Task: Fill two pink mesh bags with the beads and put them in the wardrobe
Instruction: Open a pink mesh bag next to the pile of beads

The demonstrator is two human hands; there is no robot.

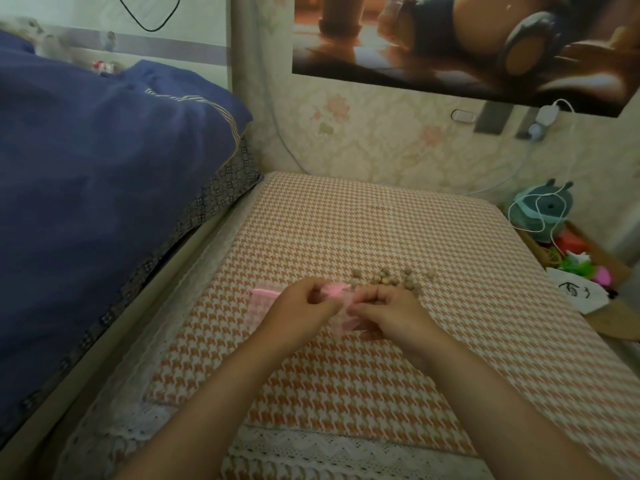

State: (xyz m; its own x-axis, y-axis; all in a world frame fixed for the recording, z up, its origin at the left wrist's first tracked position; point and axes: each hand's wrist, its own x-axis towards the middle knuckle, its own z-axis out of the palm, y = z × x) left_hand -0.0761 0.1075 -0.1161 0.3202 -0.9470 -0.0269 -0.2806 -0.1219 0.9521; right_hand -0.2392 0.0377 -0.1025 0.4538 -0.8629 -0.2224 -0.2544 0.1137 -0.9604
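Pink mesh bag (343, 320), just beside the beads (398, 280), is pinched by both left hand (301, 308) and right hand (393, 313).

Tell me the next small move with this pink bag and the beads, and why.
Probably spread open the mouth of the pink mesh bag. The left hand and right hand both pinch it, and the beads lie loose on the checked cloth just beyond the right hand, so it likely needs opening before any go in.
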